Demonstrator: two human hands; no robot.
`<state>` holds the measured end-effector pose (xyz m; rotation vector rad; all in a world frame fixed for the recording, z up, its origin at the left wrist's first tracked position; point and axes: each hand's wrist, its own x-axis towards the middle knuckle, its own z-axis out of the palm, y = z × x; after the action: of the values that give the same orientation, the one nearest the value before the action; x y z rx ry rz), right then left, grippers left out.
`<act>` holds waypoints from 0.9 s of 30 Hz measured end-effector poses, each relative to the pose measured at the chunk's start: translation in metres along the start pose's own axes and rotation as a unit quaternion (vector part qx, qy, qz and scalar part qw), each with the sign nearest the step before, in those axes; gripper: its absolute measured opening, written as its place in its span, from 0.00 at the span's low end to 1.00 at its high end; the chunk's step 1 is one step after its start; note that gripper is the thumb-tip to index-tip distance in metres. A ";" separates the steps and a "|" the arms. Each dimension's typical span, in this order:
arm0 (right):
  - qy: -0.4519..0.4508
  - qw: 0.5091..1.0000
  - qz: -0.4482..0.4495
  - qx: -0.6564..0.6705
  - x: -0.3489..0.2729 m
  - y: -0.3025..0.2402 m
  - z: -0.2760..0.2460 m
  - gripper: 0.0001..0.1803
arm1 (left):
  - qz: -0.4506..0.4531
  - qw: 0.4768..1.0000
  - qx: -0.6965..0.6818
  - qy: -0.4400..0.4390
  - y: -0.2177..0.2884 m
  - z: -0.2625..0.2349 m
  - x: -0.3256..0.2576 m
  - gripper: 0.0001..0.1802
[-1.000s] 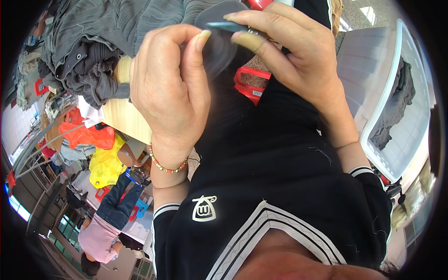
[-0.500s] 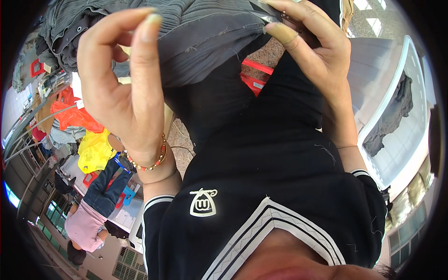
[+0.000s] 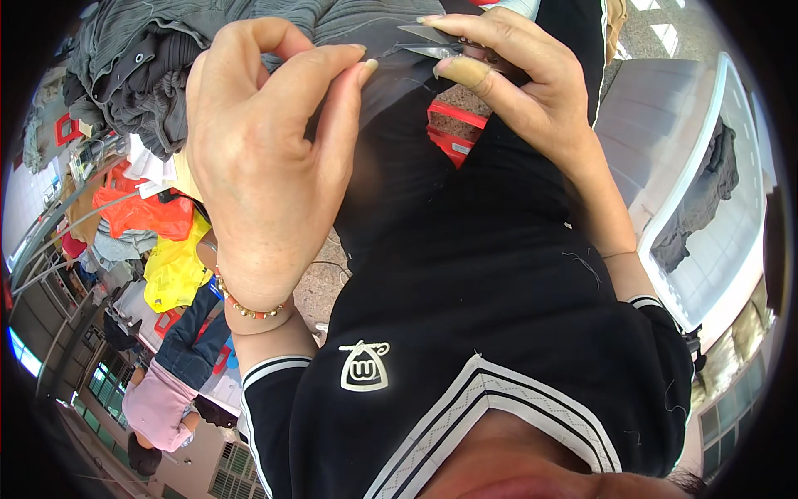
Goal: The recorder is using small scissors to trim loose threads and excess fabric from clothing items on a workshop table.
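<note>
My right hand [image 3: 540, 104], with a yellowish cover on the thumb, holds small thread snips [image 3: 428, 51]. Their two blades are parted and point toward my left hand. The left hand [image 3: 262, 158] wears a beaded bracelet and pinches thumb and forefinger together close to the blade tips. Whatever lies in that pinch is too fine to make out. Under both hands, a dark grey ribbed garment [image 3: 357, 21] is spread over my lap, with loose threads near its edge. More bunched grey cloth [image 3: 154, 91] with a snap button lies beyond the left hand.
At the right stands a pale plastic bin [image 3: 644, 141] with dark grey cloth [image 3: 697, 200] inside. A red plastic stool [image 3: 453, 137] shows between my legs. On the left are an orange bag [image 3: 141, 208], a yellow bag [image 3: 174, 266] and a person in pink [image 3: 158, 403].
My left hand has moved right toward the snips, and its parted thumb and forefinger have come together. The right hand and snips have shifted left. The garment's edge has moved away from me.
</note>
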<state>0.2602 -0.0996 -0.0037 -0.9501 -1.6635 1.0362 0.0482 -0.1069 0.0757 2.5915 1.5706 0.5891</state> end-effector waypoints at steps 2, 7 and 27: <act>0.003 1.000 0.014 0.026 -0.004 0.013 0.002 0.21 | -0.001 1.000 -0.003 -0.004 0.000 0.000 0.001 0.09; -0.006 0.999 -0.038 -0.005 -0.008 0.037 0.013 0.18 | -0.009 1.000 -0.028 0.005 -0.002 0.002 -0.001 0.07; 0.060 0.933 -0.353 0.038 0.013 0.084 0.037 0.21 | 0.021 0.999 0.048 0.014 0.003 0.001 -0.002 0.08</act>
<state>0.2329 -0.0663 -0.0854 -0.2955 -1.6544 0.5298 0.0501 -0.1101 0.0750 2.7030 1.5954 0.5682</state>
